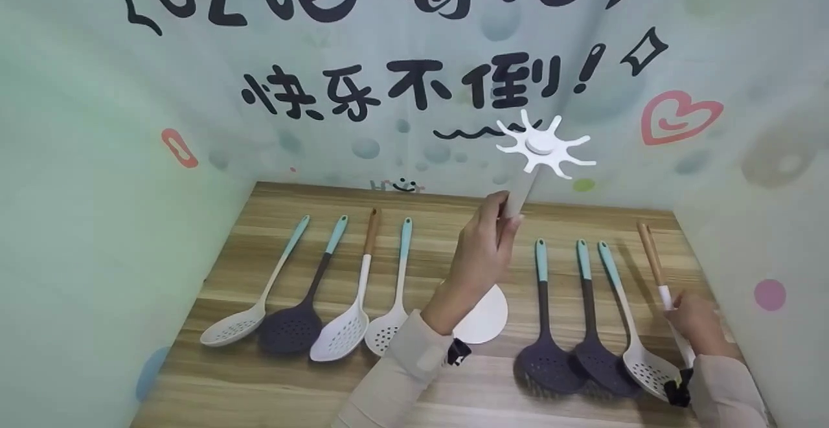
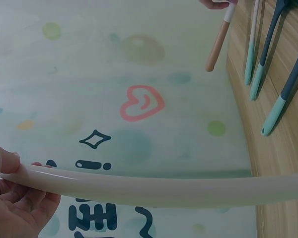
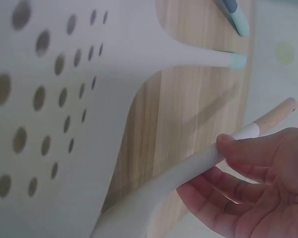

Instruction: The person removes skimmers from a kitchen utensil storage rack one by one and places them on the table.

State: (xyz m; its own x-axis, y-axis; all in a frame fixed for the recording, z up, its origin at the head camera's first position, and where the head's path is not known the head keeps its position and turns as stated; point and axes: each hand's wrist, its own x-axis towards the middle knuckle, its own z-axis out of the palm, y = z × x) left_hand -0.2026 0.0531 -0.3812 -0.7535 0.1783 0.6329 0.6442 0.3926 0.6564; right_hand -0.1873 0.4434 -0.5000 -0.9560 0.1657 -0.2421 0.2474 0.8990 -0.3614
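Note:
My left hand (image 1: 482,247) grips the white post of a utensil stand (image 1: 543,146) near its top, below a hub with several radiating hooks. In the left wrist view, the post (image 2: 154,191) curves rightward from my left hand (image 2: 25,203). Its round white base (image 1: 487,315) is partly hidden behind my forearm. At the far right, my right hand (image 1: 699,321) pinches the white shaft of a wooden-handled utensil (image 1: 649,253), its head out of sight. The right wrist view shows thumb and fingers of my right hand (image 3: 263,178) around this shaft.
On the wooden tabletop (image 1: 272,234), several perforated utensils lie left of the stand, including a dark skimmer (image 1: 289,331) and a white wooden-handled spoon (image 1: 340,334). To the right lie a dark turner (image 1: 550,363), another dark one (image 1: 605,363) and a white skimmer (image 1: 647,364). Printed cloth walls enclose the table.

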